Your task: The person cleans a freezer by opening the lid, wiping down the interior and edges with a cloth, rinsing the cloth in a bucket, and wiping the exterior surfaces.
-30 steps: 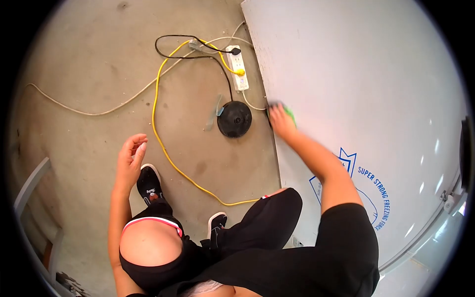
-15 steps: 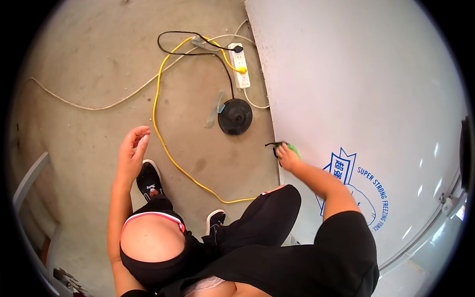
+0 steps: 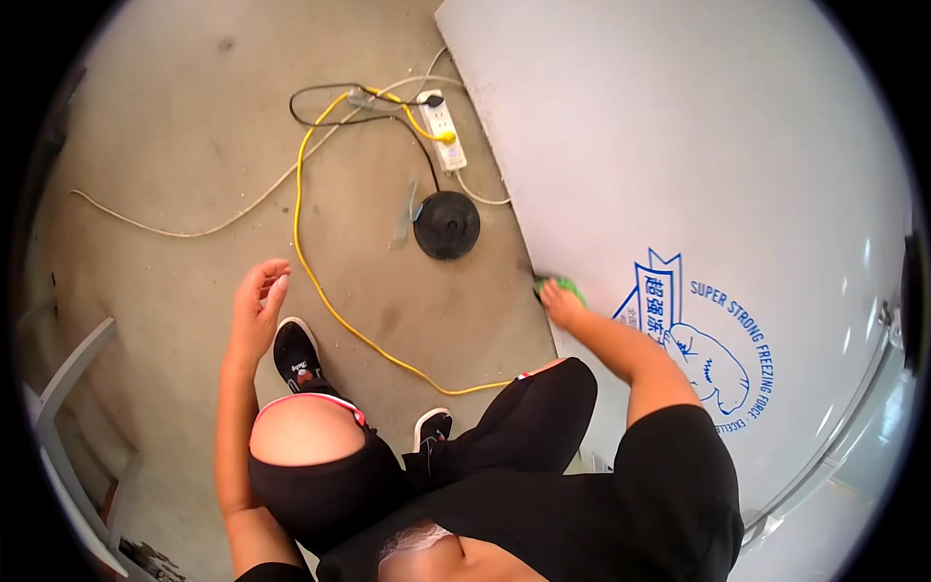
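My right hand (image 3: 560, 302) is closed on a green and black item (image 3: 572, 286), probably a cloth or brush, against the left edge of the white freezer (image 3: 601, 126). The hand covers much of this item. Blue lettering and a drawing mark the freezer's side. Over the floor, above my shoe, my left hand (image 3: 260, 299) is held with its fingers loosely curved and apart, holding nothing.
On the floor (image 3: 175, 126) lie a white power strip (image 3: 443, 131), a round black base (image 3: 447, 225), a yellow cord (image 3: 335, 310) and other black and white cords. A grey metal frame (image 3: 73, 369) stands at the far left.
My right hand has moved down along the freezer's edge with the green and black item. The view has shifted slightly, showing more of the freezer's print. My left hand has stayed almost still.
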`<state>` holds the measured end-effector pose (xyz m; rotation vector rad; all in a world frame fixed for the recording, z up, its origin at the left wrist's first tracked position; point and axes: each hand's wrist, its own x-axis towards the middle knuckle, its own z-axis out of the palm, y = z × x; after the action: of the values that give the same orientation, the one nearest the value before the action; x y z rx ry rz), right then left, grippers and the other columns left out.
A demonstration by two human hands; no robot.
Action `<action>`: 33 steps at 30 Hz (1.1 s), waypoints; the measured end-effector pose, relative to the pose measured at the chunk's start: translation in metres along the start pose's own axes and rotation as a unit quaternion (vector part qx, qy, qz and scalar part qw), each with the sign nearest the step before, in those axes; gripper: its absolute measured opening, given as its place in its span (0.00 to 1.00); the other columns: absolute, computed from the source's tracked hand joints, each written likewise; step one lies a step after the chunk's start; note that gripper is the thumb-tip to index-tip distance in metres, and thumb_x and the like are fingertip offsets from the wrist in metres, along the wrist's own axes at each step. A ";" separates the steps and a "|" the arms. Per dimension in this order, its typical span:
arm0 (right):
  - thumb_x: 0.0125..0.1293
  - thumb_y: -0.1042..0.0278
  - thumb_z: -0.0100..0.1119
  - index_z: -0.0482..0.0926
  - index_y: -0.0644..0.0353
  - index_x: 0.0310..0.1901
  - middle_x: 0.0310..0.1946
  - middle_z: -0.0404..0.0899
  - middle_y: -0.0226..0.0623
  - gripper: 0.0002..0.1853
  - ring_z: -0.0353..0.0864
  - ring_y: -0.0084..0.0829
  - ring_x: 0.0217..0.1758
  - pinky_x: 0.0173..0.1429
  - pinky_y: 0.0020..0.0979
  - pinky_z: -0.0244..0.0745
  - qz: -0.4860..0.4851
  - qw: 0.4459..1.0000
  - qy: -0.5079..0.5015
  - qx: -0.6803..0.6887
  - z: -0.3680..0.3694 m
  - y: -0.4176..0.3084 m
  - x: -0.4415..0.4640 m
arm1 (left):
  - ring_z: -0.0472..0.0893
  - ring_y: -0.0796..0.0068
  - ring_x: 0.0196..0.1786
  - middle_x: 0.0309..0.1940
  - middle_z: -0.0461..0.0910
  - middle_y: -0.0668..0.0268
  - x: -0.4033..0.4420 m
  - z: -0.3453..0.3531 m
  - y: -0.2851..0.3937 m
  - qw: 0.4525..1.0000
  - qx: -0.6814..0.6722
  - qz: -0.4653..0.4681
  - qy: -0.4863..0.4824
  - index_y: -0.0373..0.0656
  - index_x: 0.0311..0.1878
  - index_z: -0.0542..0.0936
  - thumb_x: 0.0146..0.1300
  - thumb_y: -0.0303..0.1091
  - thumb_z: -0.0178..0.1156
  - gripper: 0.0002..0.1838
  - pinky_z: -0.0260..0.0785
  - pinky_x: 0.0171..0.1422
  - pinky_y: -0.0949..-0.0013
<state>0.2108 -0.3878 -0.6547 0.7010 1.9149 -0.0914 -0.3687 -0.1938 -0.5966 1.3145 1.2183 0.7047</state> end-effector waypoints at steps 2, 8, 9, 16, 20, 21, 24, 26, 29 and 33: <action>0.62 0.63 0.50 0.80 0.57 0.49 0.51 0.77 0.38 0.16 0.73 0.38 0.57 0.61 0.42 0.64 -0.105 0.956 -0.243 0.124 -0.082 0.012 -0.028 | 0.77 0.76 0.46 0.43 0.79 0.64 -0.004 -0.014 0.008 1.000 0.000 0.000 0.006 0.38 0.51 0.75 0.67 0.30 0.54 0.12 0.69 0.51 0.73; 0.64 0.66 0.54 0.73 0.59 0.52 0.42 0.80 0.34 0.15 0.79 0.28 0.39 0.45 0.31 0.76 0.050 0.539 0.001 0.841 -0.173 0.103 -0.067 | 0.76 0.78 0.45 0.42 0.78 0.65 0.010 -0.022 0.149 0.994 0.053 0.096 0.019 0.37 0.52 0.74 0.67 0.30 0.54 0.13 0.69 0.51 0.74; 0.66 0.66 0.54 0.73 0.60 0.52 0.44 0.79 0.35 0.15 0.80 0.27 0.42 0.47 0.29 0.77 -0.053 0.330 0.063 0.940 -0.183 0.100 -0.076 | 0.76 0.79 0.44 0.42 0.78 0.65 0.007 -0.012 0.179 0.989 0.039 0.138 0.022 0.37 0.52 0.74 0.67 0.30 0.53 0.13 0.68 0.51 0.75; 0.70 0.57 0.47 0.72 0.65 0.53 0.48 0.78 0.41 0.19 0.79 0.35 0.50 0.56 0.37 0.75 -0.231 -0.101 0.310 0.917 -0.264 0.054 -0.139 | 0.73 0.79 0.49 0.47 0.75 0.66 -0.033 0.120 0.263 0.987 -0.087 0.127 -0.041 0.38 0.55 0.71 0.64 0.29 0.55 0.17 0.67 0.55 0.73; 0.71 0.56 0.43 0.72 0.64 0.54 0.51 0.76 0.43 0.20 0.76 0.39 0.53 0.59 0.41 0.72 -0.154 -0.226 0.323 0.906 -0.263 0.042 -0.167 | 0.72 0.67 0.54 0.54 0.70 0.56 -0.055 0.208 0.238 0.984 -0.121 0.128 0.028 0.32 0.62 0.60 0.63 0.37 0.59 0.30 0.62 0.63 0.67; 0.71 0.57 0.43 0.72 0.64 0.53 0.52 0.75 0.43 0.20 0.76 0.39 0.54 0.60 0.42 0.71 -0.078 -0.246 0.331 0.908 -0.269 0.038 -0.177 | 0.73 0.67 0.53 0.54 0.70 0.55 -0.061 0.231 0.230 0.984 -0.164 0.071 0.018 0.33 0.64 0.57 0.63 0.38 0.58 0.32 0.67 0.59 0.66; 0.67 0.63 0.46 0.73 0.64 0.52 0.49 0.76 0.43 0.17 0.76 0.39 0.52 0.58 0.42 0.71 -0.028 -0.247 0.352 0.903 -0.263 0.025 -0.185 | 0.79 0.69 0.38 0.47 0.74 0.60 -0.060 0.272 0.204 0.898 -0.397 -0.163 -0.097 0.39 0.65 0.56 0.60 0.28 0.56 0.31 0.75 0.33 0.69; 0.62 0.71 0.46 0.73 0.65 0.49 0.45 0.77 0.42 0.15 0.78 0.37 0.45 0.53 0.39 0.73 0.015 -0.170 0.429 0.887 -0.246 0.017 -0.173 | 0.78 0.73 0.35 0.39 0.77 0.63 -0.049 0.276 0.182 0.919 -0.359 -0.126 -0.102 0.39 0.61 0.63 0.58 0.25 0.57 0.26 0.73 0.32 0.71; 0.66 0.66 0.45 0.72 0.70 0.45 0.40 0.76 0.53 0.15 0.76 0.51 0.41 0.48 0.41 0.70 0.378 0.278 0.598 0.650 -0.221 0.017 -0.162 | 0.79 0.70 0.35 0.37 0.78 0.63 -0.042 0.258 0.188 0.985 -0.139 0.003 -0.102 0.39 0.52 0.73 0.59 0.30 0.58 0.18 0.72 0.35 0.68; 0.68 0.61 0.45 0.73 0.72 0.41 0.38 0.75 0.57 0.18 0.74 0.57 0.41 0.47 0.43 0.69 0.450 0.354 0.598 0.561 -0.207 0.023 -0.193 | 0.77 0.55 0.42 0.44 0.77 0.57 -0.048 0.260 0.224 0.930 0.316 0.108 -0.155 0.34 0.41 0.81 0.59 0.44 0.61 0.19 0.69 0.50 0.59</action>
<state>0.1087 -0.3758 -0.3902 3.5171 2.0003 -0.2328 -0.0865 -0.2810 -0.4141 2.0321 1.0831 0.2285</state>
